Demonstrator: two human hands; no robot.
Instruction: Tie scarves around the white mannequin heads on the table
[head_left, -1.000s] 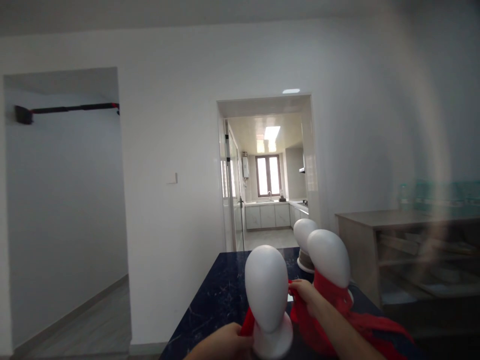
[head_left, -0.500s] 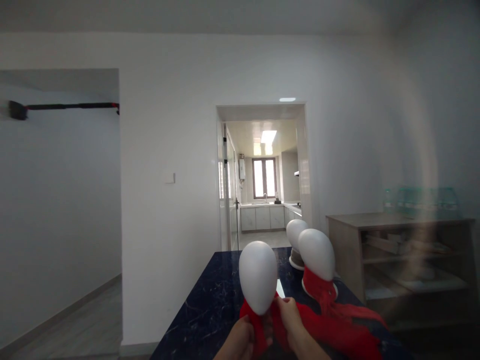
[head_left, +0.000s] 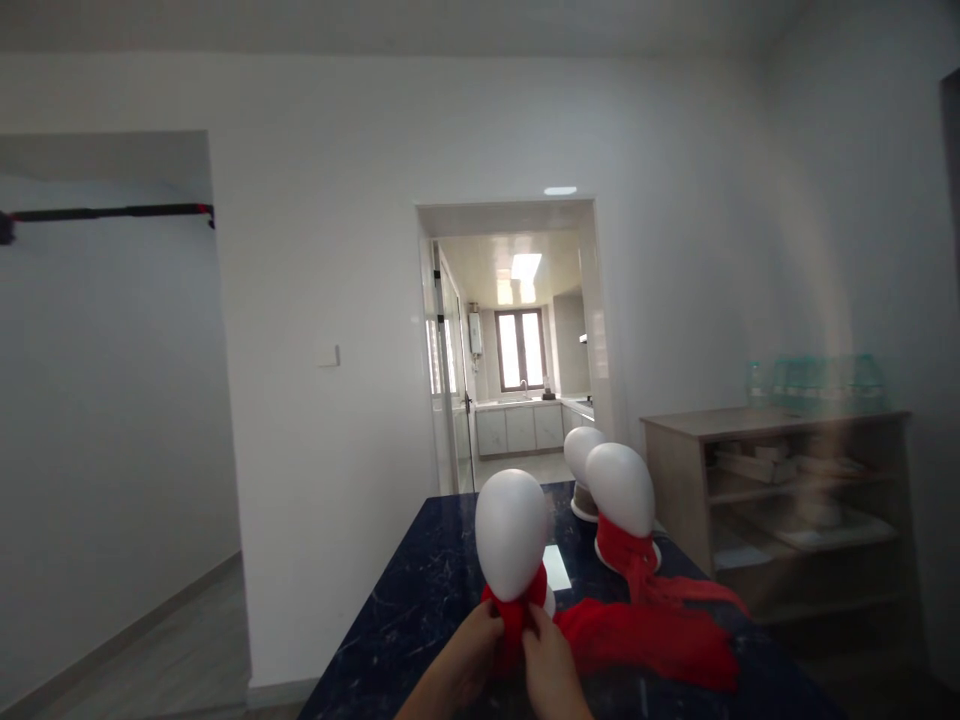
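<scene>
My left hand (head_left: 466, 660) and right hand (head_left: 550, 668) both pinch the scarf (head_left: 514, 606) under the head (head_left: 511, 530). A hard tug, I judge, could topple that head.

Mannequin heads, white: three, all on the dark table (head_left: 420, 610). The near head (head_left: 511, 535) is at the table's near end, the middle head (head_left: 619, 490) toward its right edge, the far head (head_left: 579, 455) just behind that.

Red scarves: two. The near scarf (head_left: 517, 610) is round the near head's neck, the second scarf (head_left: 626, 550) round the middle head's.

Red cloth (head_left: 645, 640) on the table's right side: one heap; which scarf it belongs to is unclear.

Hands: two, left hand (head_left: 469, 660) and right hand (head_left: 547, 670), at the near end.

Shelf unit (head_left: 772, 425): one, right of the table.
</scene>
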